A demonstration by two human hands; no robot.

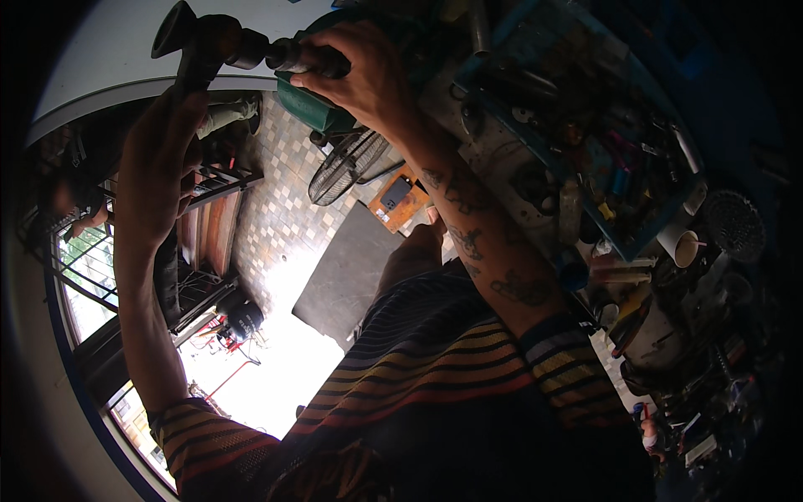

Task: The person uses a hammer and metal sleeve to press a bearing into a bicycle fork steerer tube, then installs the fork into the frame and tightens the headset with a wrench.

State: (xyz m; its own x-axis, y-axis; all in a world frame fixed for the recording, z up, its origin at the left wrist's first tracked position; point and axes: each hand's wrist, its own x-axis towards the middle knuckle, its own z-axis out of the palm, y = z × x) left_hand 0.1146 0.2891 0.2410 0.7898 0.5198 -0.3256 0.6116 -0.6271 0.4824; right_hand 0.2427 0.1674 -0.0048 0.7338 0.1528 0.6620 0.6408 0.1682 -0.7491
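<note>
The left hand point(155, 171) grips a dark tool point(207, 42) from the near side, the right hand's point(368, 71) fingers its right end; apparent two-handed adjustment, next requiring steadiness

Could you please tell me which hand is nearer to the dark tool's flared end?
Left. The left hand grips the stem below the flared end; the right hand holds the dark cylindrical part farther right.

Cluttered workshop, blue tray point(624, 253) heaped with tools point(619, 159), caged fan point(341, 169), tiled floor point(278, 180)
</note>
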